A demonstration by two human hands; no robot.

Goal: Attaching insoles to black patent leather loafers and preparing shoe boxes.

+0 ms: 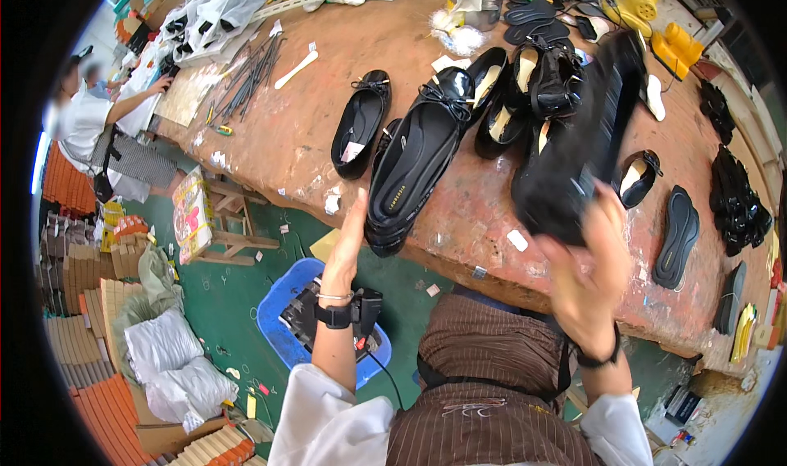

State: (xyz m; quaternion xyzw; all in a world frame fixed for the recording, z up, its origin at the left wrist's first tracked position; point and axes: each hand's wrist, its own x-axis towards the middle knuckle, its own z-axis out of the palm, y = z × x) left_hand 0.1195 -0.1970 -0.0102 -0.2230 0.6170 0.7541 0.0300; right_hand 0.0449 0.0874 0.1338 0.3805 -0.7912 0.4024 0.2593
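Note:
A glossy black flat shoe (pixel 418 150) with a bow and a dark insole is tilted over the table's front edge. My left hand (pixel 348 240) is closed at its heel, the thumb along the side and the other fingers mostly hidden. My right hand (pixel 586 273) grips a second black shoe (pixel 578 138) by one end; motion smears it, so its details are unclear. Another black flat (pixel 361 126) with a small white paper inside stands left of the first shoe. Several black shoes with beige insoles (pixel 502 126) crowd between my hands. A small black shoe (pixel 639 179) sits to the right.
The worn reddish table (pixel 303 130) carries black insoles (pixel 677 236), a white stick (pixel 297 70), dark strips (pixel 250 72) and a yellow tool (pixel 680 50). Below stand a blue tub (pixel 275 306) and a wooden stool (pixel 234 240). Another person (pixel 90 130) works at the far left.

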